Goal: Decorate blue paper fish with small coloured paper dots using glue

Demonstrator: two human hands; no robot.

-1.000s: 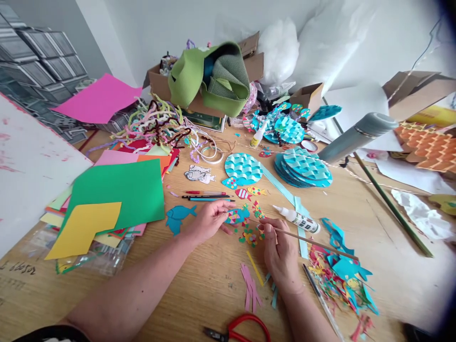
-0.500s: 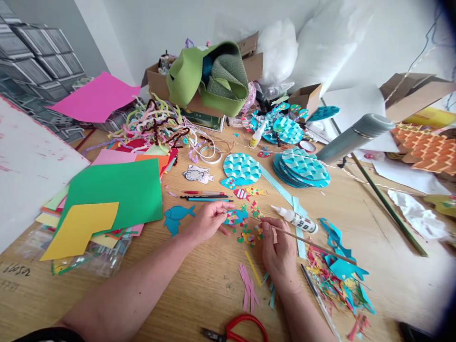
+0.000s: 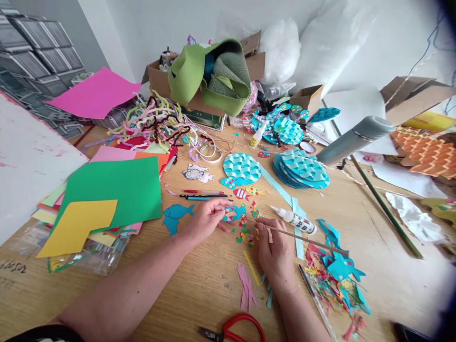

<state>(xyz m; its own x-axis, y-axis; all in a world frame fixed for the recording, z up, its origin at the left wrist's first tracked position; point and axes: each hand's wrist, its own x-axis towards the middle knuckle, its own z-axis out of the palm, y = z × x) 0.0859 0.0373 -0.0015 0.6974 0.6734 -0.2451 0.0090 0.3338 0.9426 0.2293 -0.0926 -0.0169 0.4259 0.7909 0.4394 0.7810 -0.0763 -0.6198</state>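
A blue paper fish (image 3: 233, 213) with small coloured triangles on its body is pinched at its left end by my left hand (image 3: 208, 219). My right hand (image 3: 274, 247) is closed on a thin wooden stick (image 3: 306, 240), whose tip points left toward the fish's tail. Between the hands lie small coloured paper bits (image 3: 248, 237), loose on the table. A glue bottle (image 3: 297, 219) with a white nozzle rests on its side just beyond my right hand. Left of my left hand are plain blue fish cutouts (image 3: 175, 216).
Red-handled scissors (image 3: 242, 327) lie at the front edge. Coloured paper sheets (image 3: 117, 190) are piled on the left. Woven blue discs (image 3: 301, 168) are stacked near a grey flask (image 3: 354, 137). Paper scraps (image 3: 335, 275) and a pen (image 3: 317, 301) lie right of my right forearm.
My right hand and the stick have shifted slightly left, toward the fish. My left hand keeps its hold on the fish. The whole view has moved a little.
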